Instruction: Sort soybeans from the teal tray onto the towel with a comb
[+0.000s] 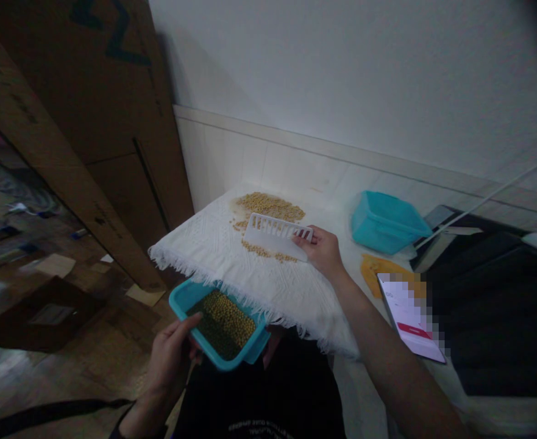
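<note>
Black clothing with pale lettering sits closest, right below my view, and just past it comes the teal tub, dark green grains along its near left side, yellow beans beside them. Left fingers are gripping its left side, thumb over the rim. Up on the cloth-covered counter, my right fingers are pinching the right end of a white slotted tray; its long axis runs across in front of me, dipping a little toward the right. Now the geometry that matters: a thin line of loose beans lies along the tray's near edge, between it and me, while the main heap sits beyond the slots. From the right fingers, those loose beans are leftward; the tub is farther left, nearer me, its mouth lower than the fringed edge. Right hand's nearer the beans, left has the tub. Whether rim and fringe touch, I can't tell.
</note>
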Demonstrator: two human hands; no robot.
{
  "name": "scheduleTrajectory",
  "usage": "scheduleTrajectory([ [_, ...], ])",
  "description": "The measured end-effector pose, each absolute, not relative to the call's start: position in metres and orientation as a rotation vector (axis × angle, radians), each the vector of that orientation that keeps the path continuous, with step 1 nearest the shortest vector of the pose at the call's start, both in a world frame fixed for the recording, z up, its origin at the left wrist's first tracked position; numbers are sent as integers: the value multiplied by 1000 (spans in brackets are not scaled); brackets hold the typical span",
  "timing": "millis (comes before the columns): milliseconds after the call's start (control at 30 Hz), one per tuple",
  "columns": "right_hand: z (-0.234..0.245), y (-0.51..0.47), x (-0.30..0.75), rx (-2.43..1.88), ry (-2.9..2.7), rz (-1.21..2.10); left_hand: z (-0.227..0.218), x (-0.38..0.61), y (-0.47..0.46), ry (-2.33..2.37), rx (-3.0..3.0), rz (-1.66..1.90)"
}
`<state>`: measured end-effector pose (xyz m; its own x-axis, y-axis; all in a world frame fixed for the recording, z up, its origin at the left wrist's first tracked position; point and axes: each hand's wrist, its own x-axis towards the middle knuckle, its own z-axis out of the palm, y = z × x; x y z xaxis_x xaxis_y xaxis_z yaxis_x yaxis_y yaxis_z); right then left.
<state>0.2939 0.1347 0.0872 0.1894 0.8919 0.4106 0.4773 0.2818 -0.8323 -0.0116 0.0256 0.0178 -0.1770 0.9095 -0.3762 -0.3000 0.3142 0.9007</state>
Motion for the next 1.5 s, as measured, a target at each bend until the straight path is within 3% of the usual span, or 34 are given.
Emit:
scheduleTrajectory([
  [967,92,130,286,-1287,-1458,571,16,-12,24,1258,582,1224],
  [1267,112,93,314,-1465,-1371,205,14,-10,25,1272,588,1196],
  [1500,85,22,322,-1657,-1409,-254,1,-5,18,1245,628,1118],
])
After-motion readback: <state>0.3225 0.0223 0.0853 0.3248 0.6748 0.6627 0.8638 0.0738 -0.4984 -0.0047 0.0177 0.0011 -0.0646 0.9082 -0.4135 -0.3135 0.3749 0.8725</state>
